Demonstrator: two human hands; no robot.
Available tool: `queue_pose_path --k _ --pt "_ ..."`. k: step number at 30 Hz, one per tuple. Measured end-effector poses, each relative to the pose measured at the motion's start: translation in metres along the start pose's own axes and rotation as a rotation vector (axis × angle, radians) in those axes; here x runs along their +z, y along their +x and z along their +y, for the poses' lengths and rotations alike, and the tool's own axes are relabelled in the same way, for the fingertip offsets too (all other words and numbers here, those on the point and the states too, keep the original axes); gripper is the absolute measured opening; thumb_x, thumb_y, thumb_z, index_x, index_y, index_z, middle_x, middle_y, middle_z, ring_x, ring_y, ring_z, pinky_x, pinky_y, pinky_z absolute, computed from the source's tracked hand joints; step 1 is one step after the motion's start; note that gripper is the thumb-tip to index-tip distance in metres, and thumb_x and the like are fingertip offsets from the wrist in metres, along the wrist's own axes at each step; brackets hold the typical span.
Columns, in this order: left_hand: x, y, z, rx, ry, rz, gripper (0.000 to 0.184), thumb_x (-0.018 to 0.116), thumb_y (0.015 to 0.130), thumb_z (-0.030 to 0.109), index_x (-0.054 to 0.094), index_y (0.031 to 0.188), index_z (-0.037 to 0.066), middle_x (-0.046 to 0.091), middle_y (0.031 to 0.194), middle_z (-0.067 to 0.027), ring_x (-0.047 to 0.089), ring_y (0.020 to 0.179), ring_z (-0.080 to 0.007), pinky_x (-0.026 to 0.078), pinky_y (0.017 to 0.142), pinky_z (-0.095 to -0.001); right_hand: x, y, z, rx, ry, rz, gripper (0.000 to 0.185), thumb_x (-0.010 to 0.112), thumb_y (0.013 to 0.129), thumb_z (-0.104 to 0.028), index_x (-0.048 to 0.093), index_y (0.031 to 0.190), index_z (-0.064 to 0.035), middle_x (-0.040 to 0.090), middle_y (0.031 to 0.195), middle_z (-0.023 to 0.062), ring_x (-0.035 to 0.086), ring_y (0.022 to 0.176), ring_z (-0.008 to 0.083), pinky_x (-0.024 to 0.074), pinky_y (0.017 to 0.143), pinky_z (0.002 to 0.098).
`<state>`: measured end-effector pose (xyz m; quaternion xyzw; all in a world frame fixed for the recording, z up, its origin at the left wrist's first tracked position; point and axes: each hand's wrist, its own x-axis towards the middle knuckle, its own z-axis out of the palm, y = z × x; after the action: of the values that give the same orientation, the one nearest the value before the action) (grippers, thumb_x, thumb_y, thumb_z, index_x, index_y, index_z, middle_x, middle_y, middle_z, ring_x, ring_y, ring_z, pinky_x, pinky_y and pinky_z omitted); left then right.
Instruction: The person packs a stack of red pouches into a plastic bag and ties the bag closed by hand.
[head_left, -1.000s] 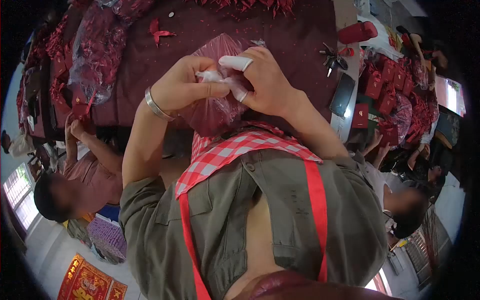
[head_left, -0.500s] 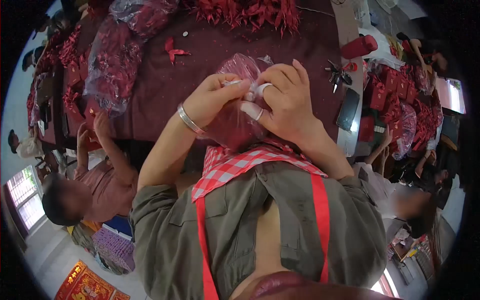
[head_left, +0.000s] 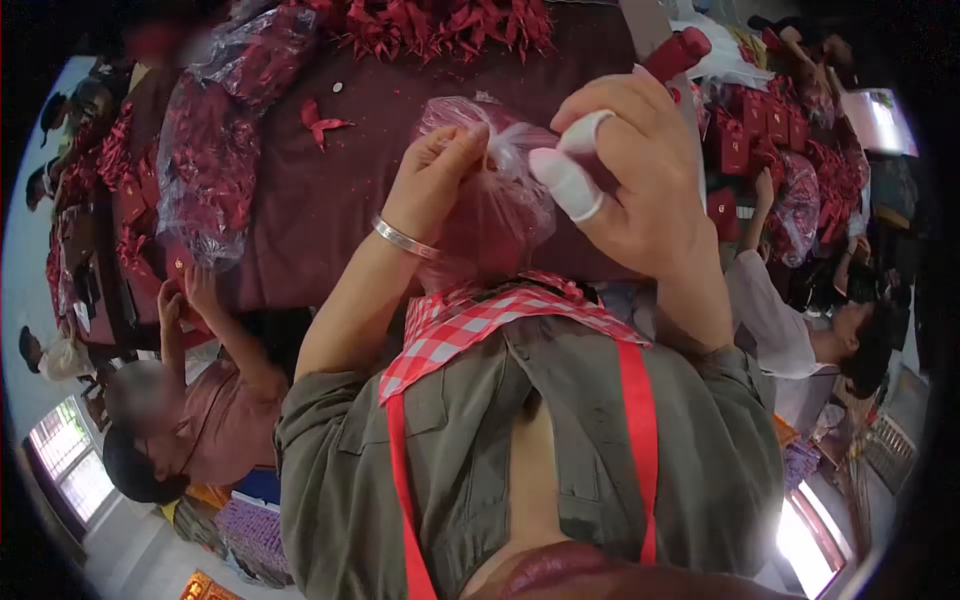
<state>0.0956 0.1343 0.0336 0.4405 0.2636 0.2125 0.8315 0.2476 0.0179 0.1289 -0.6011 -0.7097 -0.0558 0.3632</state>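
A clear plastic bag (head_left: 490, 235) with red contents sits at the table's front edge, its neck gathered and twisted. My left hand (head_left: 440, 180), with a silver bangle on the wrist, is closed in a pinch at the bag's gathered top. To the right of the bag, my right hand (head_left: 645, 185) is raised with curled fingers. White finger covers (head_left: 568, 185) wrap its thumb and one finger, whose tips are pinched close together. Whatever lies between those tips is too small to make out. A gap shows between this hand and the bag.
Red ribbon-like pieces (head_left: 440, 28) are heaped at the table's far side. One loose red piece (head_left: 322, 122) and a small white disc (head_left: 337, 87) lie on the dark red cloth (head_left: 300, 200). A large filled plastic bag (head_left: 210, 150) is at left. Other people work at both sides.
My right hand has moved right and up, away from the bag's neck. My left hand has shifted slightly and stays at the bag. The keys and phone no longer show.
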Motion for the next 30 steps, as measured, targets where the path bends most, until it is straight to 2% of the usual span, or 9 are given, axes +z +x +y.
queue_pose_path --k 2,9,16,20,24,26,28,29,30 --pt "0.015 -0.004 0.005 -0.008 -0.002 0.057 0.022 0.053 0.092 0.024 0.06 0.081 0.006 0.058 0.073 0.0021 0.05 0.062 -0.0042 0.039 0.056 -0.0191 0.013 -0.008 0.007 0.043 -0.179 -0.042 0.035 0.072 0.068 -0.036 0.056 0.076 -0.0066 0.057 0.083 0.0067 0.054 0.083 0.0266 0.0397 0.085 0.0453" --pt "0.015 -0.008 0.002 0.005 0.064 0.033 0.021 0.052 0.093 0.022 0.059 0.082 0.005 0.057 0.074 0.0027 0.049 0.065 -0.0031 0.039 0.06 -0.0185 0.025 -0.018 0.005 -0.005 -0.293 -0.346 0.028 0.07 0.069 -0.031 0.057 0.073 -0.0066 0.056 0.088 0.005 0.054 0.09 0.0251 0.0388 0.089 0.0493" --pt "0.012 -0.005 0.002 -0.018 -0.021 0.004 0.022 0.052 0.093 0.024 0.058 0.079 0.008 0.054 0.072 0.0046 0.047 0.064 -0.0028 0.038 0.059 -0.0184 0.011 -0.01 -0.003 0.088 -0.07 -0.138 0.05 0.072 0.067 -0.038 0.058 0.095 0.0011 0.058 0.085 0.0125 0.056 0.082 0.0295 0.0455 0.076 0.0359" --pt "0.01 -0.007 0.0 -0.038 0.112 0.06 0.023 0.052 0.093 0.024 0.059 0.08 0.007 0.053 0.07 0.0064 0.046 0.062 -0.0023 0.038 0.058 -0.0178 0.034 -0.028 0.006 0.035 -0.177 -0.204 0.03 0.07 0.071 -0.028 0.057 0.079 -0.0028 0.055 0.075 0.0099 0.054 0.072 0.0273 0.0442 0.069 0.0381" --pt "0.006 -0.019 0.006 0.031 0.321 -0.13 0.018 0.049 0.093 0.017 0.059 0.085 0.005 0.056 0.079 0.0071 0.047 0.07 -0.001 0.039 0.062 -0.0211 0.022 -0.041 -0.006 0.004 -0.181 -0.228 0.02 0.065 0.074 -0.022 0.052 0.065 -0.0095 0.052 0.063 0.0047 0.053 0.066 0.0214 0.0429 0.063 0.0351" --pt "0.008 -0.025 0.009 0.124 0.487 -0.084 0.021 0.055 0.089 0.016 0.056 0.075 0.002 0.054 0.068 0.0009 0.049 0.06 -0.009 0.039 0.055 -0.0264 0.024 -0.051 -0.008 0.069 -0.029 -0.331 0.021 0.068 0.071 -0.017 0.052 0.065 -0.0065 0.052 0.067 0.0061 0.052 0.062 0.0232 0.0424 0.058 0.0347" --pt "-0.007 -0.023 0.01 0.718 1.073 -0.137 0.014 0.063 0.079 0.01 0.054 0.069 0.004 0.055 0.071 -0.005 0.051 0.06 -0.0193 0.039 0.056 -0.0318 0.024 -0.058 -0.002 0.094 -0.017 -0.317 0.021 0.068 0.07 -0.015 0.051 0.064 -0.006 0.051 0.067 0.0061 0.052 0.062 0.023 0.0414 0.054 0.0344" --pt "-0.011 -0.023 0.012 0.77 1.168 -0.153 0.015 0.069 0.067 0.01 0.054 0.067 0.007 0.054 0.073 -0.0064 0.05 0.064 -0.0255 0.039 0.058 -0.0336 0.023 -0.06 -0.001 0.097 0.048 -0.324 0.021 0.068 0.07 -0.015 0.051 0.064 -0.0059 0.051 0.066 0.0064 0.052 0.062 0.023 0.0413 0.054 0.0346" --pt "-0.014 -0.024 0.014 0.749 1.158 -0.169 0.015 0.069 0.067 0.01 0.054 0.067 0.007 0.054 0.073 -0.0064 0.05 0.064 -0.0255 0.039 0.058 -0.0336 0.023 -0.063 0.0 0.103 0.117 -0.334 0.02 0.068 0.07 -0.014 0.05 0.064 -0.0057 0.05 0.066 0.0066 0.052 0.062 0.0231 0.0411 0.053 0.0347"
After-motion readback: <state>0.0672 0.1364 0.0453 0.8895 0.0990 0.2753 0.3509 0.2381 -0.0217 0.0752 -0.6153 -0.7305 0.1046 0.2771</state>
